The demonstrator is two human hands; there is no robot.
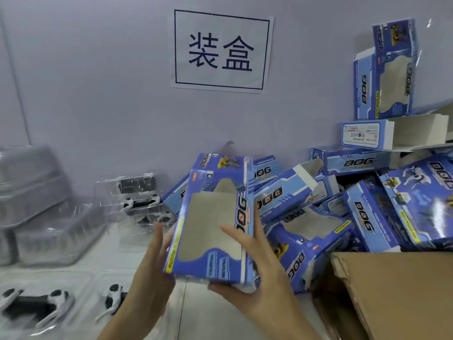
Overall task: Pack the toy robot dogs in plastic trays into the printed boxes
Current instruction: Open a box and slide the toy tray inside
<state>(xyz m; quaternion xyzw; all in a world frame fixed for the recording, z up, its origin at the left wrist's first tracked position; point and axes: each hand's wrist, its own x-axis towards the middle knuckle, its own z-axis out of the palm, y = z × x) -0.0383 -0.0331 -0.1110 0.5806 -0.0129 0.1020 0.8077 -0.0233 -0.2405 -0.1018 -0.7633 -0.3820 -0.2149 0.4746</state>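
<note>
Nearest the camera, the right hand [247, 271] cups the lower end of a printed box [213, 224], its thumb laid across the window panel and its fingers curled beneath the bottom edge. The left hand [153, 261] lies against the box's left side with fingers straight and close together, steadying rather than gripping; how they sit behind the box cannot be seen. The box is held upright and slightly tilted above the table [152, 244], and its window shows only bare card, so it looks empty. This appears to be the step of readying one box for filling. Just to the lower left, toy robot dogs in plastic trays [34, 305] lie flat on the table, untouched. To the right is the corner of a brown carton [392, 290]. The next move probably calls for opening an end flap, then freeing one hand to fetch a tray and slide it in squarely. Further back are more trays [139, 202] and a heap of boxes [343, 204], with a sign [220, 50] on the wall.
</note>
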